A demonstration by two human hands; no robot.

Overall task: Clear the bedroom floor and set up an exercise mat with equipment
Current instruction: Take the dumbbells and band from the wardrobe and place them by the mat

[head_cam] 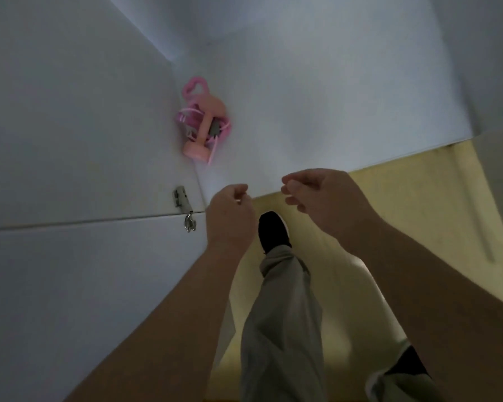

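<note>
Both hands hover side by side, left hand (230,211) and right hand (317,195), fingers loosely curled, holding nothing. Just below them a black shoe (273,230) stands on the yellowish floor (404,213). Ahead, left of them and well apart, a pink dumbbell (195,149) tangled in pink cord (185,89) lies on a white surface (302,111).

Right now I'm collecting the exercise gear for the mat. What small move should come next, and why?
Probably reach the left hand forward and down to the pink dumbbell. It lies tangled with pink cords in the white corner just ahead. Both the left and the right hand are loosely curled and seem to hold nothing, and the black shoe points that way.
</note>
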